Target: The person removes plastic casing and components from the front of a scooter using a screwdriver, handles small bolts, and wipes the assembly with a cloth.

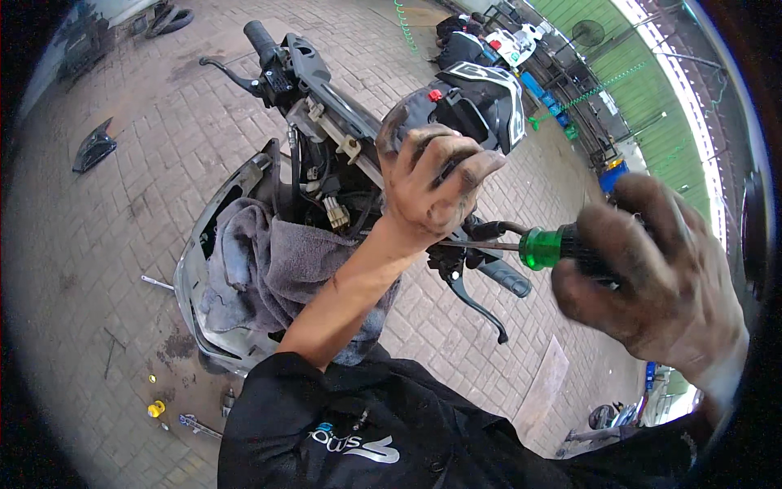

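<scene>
A partly stripped scooter stands before me, its wiring and a pale connector [335,213] exposed. My left hand [436,175] curls its fingers over the dark front panel [481,122] with white edging, between the handlebar ends. The fingertips' exact grip is partly hidden. In my right hand [660,269], slightly blurred, is a screwdriver [539,248] with a green and black handle. Its shaft points left, toward the handlebar beneath my left wrist; the tip is hidden. A grey towel [285,244] drapes over the scooter's body under my left forearm.
The left grip [261,41] and the right brake lever [481,314] stick out from the handlebar. On the brick floor lie a black plastic part [95,147], a yellow cap [156,408] and a metal tool [195,424]. Another scooter [517,45] stands farther back.
</scene>
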`<state>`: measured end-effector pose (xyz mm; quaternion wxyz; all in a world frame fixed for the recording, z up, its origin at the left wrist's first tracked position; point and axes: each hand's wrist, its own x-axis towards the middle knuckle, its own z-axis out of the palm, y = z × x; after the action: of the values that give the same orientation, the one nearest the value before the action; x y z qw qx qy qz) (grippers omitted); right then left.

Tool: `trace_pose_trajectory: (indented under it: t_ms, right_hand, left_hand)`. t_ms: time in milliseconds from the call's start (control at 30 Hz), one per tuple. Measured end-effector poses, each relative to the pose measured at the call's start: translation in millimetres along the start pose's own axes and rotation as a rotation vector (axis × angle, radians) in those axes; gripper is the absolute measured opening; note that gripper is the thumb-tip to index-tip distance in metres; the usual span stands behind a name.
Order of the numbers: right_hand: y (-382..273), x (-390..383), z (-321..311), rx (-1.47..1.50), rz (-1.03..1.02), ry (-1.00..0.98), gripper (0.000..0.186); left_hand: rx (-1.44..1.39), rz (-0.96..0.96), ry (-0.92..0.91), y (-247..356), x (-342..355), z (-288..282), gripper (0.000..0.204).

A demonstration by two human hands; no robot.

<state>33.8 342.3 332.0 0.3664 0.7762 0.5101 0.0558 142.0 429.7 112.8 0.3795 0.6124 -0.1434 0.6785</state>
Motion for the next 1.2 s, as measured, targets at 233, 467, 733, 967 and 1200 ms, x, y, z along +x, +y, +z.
trace_pose_trajectory:
  t_ms: [233,467,733,967,1200]
  right_hand:
    - [-5.2,3.8,-0.7,-0.018,0.207,-0.12,0.043]
    - [2.1,-2.0,11.0,-0.093,-0.045,-0.081,0.042]
    - [-11.0,-20.3,4.6,0.038,0.243,0.03,0.047]
    - [-6.8,-29.5,0.9,0.056,0.127,0.132,0.05]
    - [-11.1,-29.8,-0.2,0.099,0.134,0.151,0.034]
  left_hand:
    - [-0.013,-0.01,0.008,-4.7,1.2,-2.0,0.033]
    - [-0.023,-0.017,0.034,-3.2,-1.7,-1.0,0.036]
    - [0.0,0.007,-0.006,-2.9,-0.9,-8.0,0.031]
    - [0.0,-0.052,-0.004,-3.1,-4.7,-8.6,0.029]
    - [-0.098,-0.014,-0.022,-3.2,-3.0,-21.8,0.03]
